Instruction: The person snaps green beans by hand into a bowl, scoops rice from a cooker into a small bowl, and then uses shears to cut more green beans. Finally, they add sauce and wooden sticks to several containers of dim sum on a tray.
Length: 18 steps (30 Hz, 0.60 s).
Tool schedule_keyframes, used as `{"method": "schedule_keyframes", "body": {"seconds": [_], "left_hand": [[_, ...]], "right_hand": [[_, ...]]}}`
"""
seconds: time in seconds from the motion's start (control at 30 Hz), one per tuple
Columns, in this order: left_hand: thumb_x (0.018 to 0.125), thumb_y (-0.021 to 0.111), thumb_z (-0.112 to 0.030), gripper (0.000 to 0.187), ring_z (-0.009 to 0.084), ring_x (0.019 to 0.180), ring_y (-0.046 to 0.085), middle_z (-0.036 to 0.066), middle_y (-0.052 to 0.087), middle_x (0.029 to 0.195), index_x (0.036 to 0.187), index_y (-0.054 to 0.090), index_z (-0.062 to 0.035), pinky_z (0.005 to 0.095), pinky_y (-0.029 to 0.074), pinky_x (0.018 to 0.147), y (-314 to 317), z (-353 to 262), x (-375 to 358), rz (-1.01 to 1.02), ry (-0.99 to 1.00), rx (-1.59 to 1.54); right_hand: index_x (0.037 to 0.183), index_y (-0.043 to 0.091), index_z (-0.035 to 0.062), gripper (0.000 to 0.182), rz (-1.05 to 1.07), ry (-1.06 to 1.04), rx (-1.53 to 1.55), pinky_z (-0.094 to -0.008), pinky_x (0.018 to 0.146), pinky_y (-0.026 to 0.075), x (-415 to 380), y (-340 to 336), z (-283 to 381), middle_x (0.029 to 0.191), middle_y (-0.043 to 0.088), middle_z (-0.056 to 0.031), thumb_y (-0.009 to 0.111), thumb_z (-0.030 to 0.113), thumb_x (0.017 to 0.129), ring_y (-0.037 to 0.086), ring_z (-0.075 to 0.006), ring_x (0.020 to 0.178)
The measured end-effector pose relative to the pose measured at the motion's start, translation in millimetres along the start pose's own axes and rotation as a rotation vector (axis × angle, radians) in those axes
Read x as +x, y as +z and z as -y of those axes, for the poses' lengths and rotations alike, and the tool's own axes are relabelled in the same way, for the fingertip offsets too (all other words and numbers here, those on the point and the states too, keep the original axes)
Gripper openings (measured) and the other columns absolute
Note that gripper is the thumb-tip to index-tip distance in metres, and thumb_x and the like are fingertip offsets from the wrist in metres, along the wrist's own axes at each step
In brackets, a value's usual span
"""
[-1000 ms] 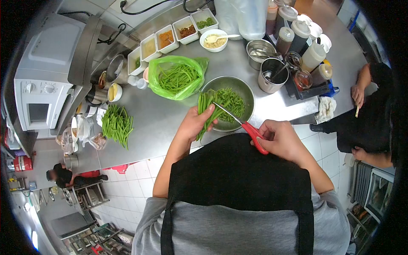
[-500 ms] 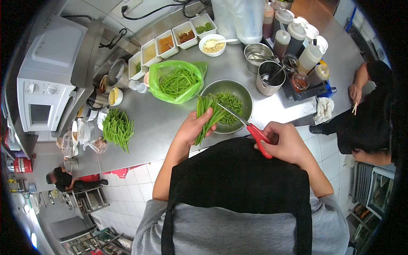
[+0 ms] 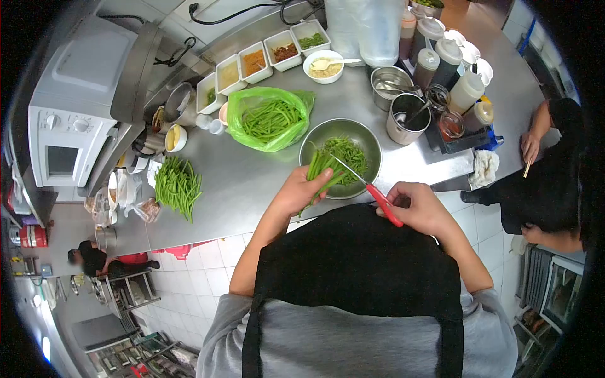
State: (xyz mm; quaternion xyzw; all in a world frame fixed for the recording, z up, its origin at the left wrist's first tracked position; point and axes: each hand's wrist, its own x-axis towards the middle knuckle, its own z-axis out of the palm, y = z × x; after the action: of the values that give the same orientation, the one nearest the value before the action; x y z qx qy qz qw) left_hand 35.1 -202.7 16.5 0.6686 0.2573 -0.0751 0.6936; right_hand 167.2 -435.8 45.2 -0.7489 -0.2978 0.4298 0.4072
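Observation:
My left hand (image 3: 304,191) is closed around a bunch of green beans (image 3: 321,169), whose tips hang over a metal bowl (image 3: 373,177). Cut green bean pieces (image 3: 350,154) lie inside that bowl. In my right hand (image 3: 413,205) is a pair of red-handled scissors (image 3: 382,203), with the blades pressed together at the bunch above the bowl. Left of the bowl stands a bright green plastic bag (image 3: 237,133) holding whole beans. Farther left, a pile of long green beans (image 3: 177,189) rests directly on the steel counter (image 3: 242,189).
White containers (image 3: 254,77) of chopped ingredients line the back, beside a white bowl (image 3: 324,77) with a spoon. Squeeze bottles (image 3: 466,92) and a steel pot (image 3: 403,131) stand at the right. One person (image 3: 545,170) is at the far right, another (image 3: 97,259) at lower left.
The scissors have gone from open handles to closed. The held beans have shifted slightly lower within the bowl's view, and the whole view has shifted a little.

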Motion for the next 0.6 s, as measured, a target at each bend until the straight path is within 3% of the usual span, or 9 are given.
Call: {"method": "schedule_keyframes", "body": {"seconds": [0.17,0.23,0.33,0.43,0.6], "left_hand": [[0.087,0.056,-0.032,0.029,0.0071,0.046,0.044,0.000,0.049,0.057,0.083,0.057,-0.0035,0.0217,0.035,0.042,3,-4,3,-0.024,-0.074,0.134],[0.087,0.056,-0.032,0.028,0.0070,0.045,0.044,0.000,0.049,0.057,0.081,0.056,-0.0044,0.0217,0.035,0.042,2,-5,6,0.021,-0.083,0.140],[0.087,0.056,-0.032,0.028,0.0072,0.045,0.044,0.000,0.050,0.057,0.081,0.056,-0.0047,0.0216,0.035,0.042,-4,-2,5,0.014,-0.108,0.129],[0.088,0.055,-0.031,0.027,0.0075,0.045,0.044,0.001,0.051,0.058,0.080,0.055,-0.0045,0.0213,0.034,0.042,-8,-1,8,0.004,-0.083,0.072],[0.089,0.054,-0.027,0.024,0.0095,0.046,0.043,0.004,0.052,0.063,0.083,0.054,-0.0031,0.0216,0.034,0.041,-9,-1,4,0.043,-0.030,-0.073]], "right_hand": [[0.075,0.060,0.0007,0.028,0.029,-0.041,0.042,-0.0219,0.052,0.039,17,2,-14,0.062,0.057,-0.0009,0.074,0.024,0.071,0.050,-0.0057,0.057],[0.070,0.060,-0.0021,0.035,0.061,-0.014,0.067,-0.0256,0.053,0.042,22,1,-19,0.060,0.059,-0.0055,0.072,0.030,0.070,0.053,-0.0102,0.056],[0.072,0.060,-0.0023,0.024,0.104,0.089,0.199,-0.0247,0.054,0.042,20,-5,-21,0.061,0.058,-0.0055,0.070,0.020,0.072,0.053,-0.0095,0.058],[0.073,0.059,-0.0021,0.016,-0.002,-0.020,0.043,-0.0235,0.053,0.043,10,-9,-22,0.060,0.059,-0.0052,0.067,0.012,0.073,0.054,-0.0085,0.057],[0.078,0.060,0.0007,0.014,-0.069,-0.077,0.029,-0.0239,0.054,0.046,-21,-15,12,0.064,0.062,-0.0048,0.066,0.012,0.072,0.057,-0.0091,0.057]]}}
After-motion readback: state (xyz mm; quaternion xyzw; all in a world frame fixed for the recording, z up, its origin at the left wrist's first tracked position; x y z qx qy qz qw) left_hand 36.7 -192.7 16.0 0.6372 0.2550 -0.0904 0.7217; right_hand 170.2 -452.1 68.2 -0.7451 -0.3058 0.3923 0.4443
